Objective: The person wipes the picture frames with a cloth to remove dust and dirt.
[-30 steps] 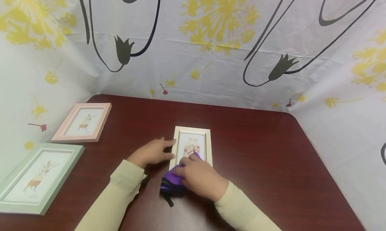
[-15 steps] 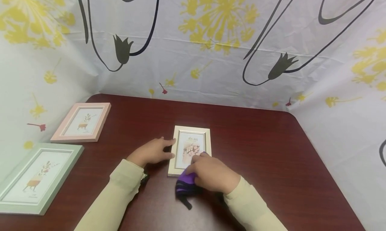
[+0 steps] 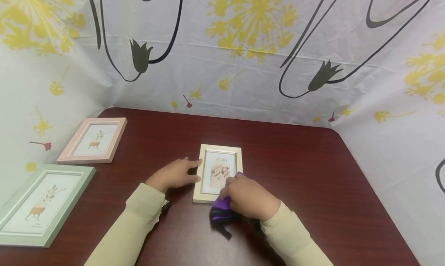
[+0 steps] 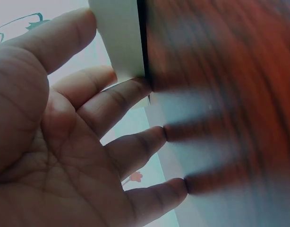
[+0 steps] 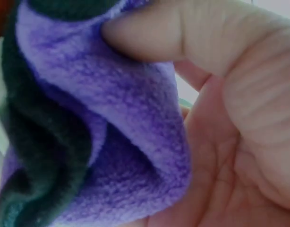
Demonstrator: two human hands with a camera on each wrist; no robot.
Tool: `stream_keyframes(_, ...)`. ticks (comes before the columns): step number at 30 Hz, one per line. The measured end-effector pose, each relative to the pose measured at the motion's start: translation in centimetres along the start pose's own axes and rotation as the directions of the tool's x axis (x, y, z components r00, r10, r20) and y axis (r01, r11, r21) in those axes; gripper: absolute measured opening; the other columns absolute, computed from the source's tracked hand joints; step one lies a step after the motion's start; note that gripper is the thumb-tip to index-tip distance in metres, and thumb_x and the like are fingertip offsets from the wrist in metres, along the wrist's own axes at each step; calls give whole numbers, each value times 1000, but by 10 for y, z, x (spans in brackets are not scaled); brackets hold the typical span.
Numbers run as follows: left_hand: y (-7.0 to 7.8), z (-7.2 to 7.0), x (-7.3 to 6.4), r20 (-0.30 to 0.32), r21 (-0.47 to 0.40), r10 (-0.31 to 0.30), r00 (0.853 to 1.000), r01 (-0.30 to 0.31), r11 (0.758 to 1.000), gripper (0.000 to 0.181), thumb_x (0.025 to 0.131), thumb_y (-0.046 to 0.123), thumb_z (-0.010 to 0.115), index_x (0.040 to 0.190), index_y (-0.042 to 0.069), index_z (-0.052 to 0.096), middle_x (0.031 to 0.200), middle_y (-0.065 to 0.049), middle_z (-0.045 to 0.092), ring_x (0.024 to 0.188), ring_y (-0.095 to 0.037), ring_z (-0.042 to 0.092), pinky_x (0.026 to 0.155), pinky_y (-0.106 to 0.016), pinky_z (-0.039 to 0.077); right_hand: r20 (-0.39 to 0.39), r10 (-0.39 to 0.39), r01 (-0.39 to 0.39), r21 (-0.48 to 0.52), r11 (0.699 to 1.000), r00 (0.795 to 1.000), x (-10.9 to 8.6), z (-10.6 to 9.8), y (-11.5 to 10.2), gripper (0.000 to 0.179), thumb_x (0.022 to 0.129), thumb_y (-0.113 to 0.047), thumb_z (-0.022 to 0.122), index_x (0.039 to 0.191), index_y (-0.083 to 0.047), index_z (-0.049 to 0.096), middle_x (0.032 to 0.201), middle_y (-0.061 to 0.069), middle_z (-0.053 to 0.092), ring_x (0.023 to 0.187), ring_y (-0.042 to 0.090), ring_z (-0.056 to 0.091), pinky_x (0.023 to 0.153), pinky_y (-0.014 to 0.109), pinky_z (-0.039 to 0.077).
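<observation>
A small cream picture frame (image 3: 206,197) with a flower print lies face up at the middle of the table. Against its left edge rest the thumb and fingertips of my left hand (image 3: 174,176); in the left wrist view the fingers (image 4: 140,149) are spread, some tips touching the tabletop. My right hand (image 3: 251,197) grips a bunched purple cloth (image 3: 222,206) with dark edging at the frame's lower right side. Close up in the right wrist view, the thumb presses into the fuzzy cloth (image 5: 131,94). The hand and cloth hide the frame's lower right corner.
A pink picture frame (image 3: 111,152) and a larger green one (image 3: 62,212) lie at the left side of the dark red-brown table (image 3: 295,173). A patterned white sheet (image 3: 194,77) hangs behind the table and along both sides.
My right hand has slid rightward with the cloth from the frame's lower middle to its right side, uncovering more of the print. The left hand stays at the left edge.
</observation>
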State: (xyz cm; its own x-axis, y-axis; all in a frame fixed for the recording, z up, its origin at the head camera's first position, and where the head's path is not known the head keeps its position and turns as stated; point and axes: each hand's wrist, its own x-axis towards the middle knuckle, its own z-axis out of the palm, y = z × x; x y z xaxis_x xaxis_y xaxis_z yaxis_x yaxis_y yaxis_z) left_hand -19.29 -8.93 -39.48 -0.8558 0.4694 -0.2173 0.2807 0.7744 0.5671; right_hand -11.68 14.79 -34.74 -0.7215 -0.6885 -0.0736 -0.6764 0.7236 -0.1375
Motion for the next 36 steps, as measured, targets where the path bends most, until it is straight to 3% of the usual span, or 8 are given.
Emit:
stream_keyframes(4, -1, 0, -1, -7, -3, 4, 1000, -4, 1000, 63, 94, 29, 69, 150, 13, 45, 148, -20, 45, 141, -42, 32, 112, -54, 31, -82, -46, 40, -68, 997, 996, 8, 10, -11, 30, 81, -8, 72, 98, -30, 80, 85, -8, 62, 79, 13, 50, 70, 25, 46)
stream_keyframes(8, -3, -1, -1, -12, 3, 18, 1000, -18, 1000, 63, 94, 29, 69, 149, 12, 45, 147, -24, 45, 140, -43, 34, 111, -54, 32, -181, -136, 104, -179, 978, 974, 18, 25, -27, 28, 84, -13, 73, 105, -31, 78, 95, -5, 64, 90, 15, 55, 80, 28, 50)
stream_keyframes(14, -2, -1, 0, -5, -2, 21, 1000, -21, 1000, 63, 94, 29, 69, 150, 13, 45, 146, -22, 47, 140, -44, 33, 111, -56, 31, -209, -156, 100, -254, 962, 965, 24, 37, -38, 27, 86, -15, 73, 110, -27, 75, 107, -2, 64, 101, 18, 57, 81, 31, 54)
stream_keyframes(22, -1, -1, 1, -7, 6, 53, 999, -53, 999, 63, 93, 29, 70, 148, 9, 47, 145, -18, 48, 140, -45, 31, 112, -54, 30, -163, -160, 137, -146, 980, 973, 19, 28, -24, 36, 82, -10, 72, 112, -30, 75, 108, -4, 65, 102, 17, 56, 89, 30, 51)
stream_keyframes(25, -1, -1, 1, -4, 4, 45, 999, -45, 999, 63, 93, 28, 70, 148, 10, 46, 147, -16, 48, 141, -44, 31, 112, -53, 30, -106, -129, 124, -52, 991, 986, 11, 17, -13, 36, 81, -7, 71, 107, -30, 77, 100, -6, 65, 94, 14, 54, 82, 27, 49)
stream_keyframes(29, 0, -1, 2, -5, -1, 12, 1000, -12, 1000, 64, 93, 28, 70, 149, 11, 46, 147, -16, 47, 142, -42, 32, 113, -52, 30, -31, -48, 49, 33, 998, 998, 2, 3, 1, 32, 79, -2, 70, 96, -28, 80, 92, -8, 64, 88, 12, 50, 73, 26, 48)
stream_keyframes(36, 0, -1, 2, -7, -13, -2, 1000, 2, 1000, 64, 93, 27, 71, 149, 11, 46, 148, -15, 46, 143, -40, 30, 114, -51, 29, -26, -11, 12, 30, 999, 1000, -1, 2, 7, 32, 80, 2, 66, 89, -26, 80, 89, -8, 64, 85, 13, 49, 67, 25, 47)
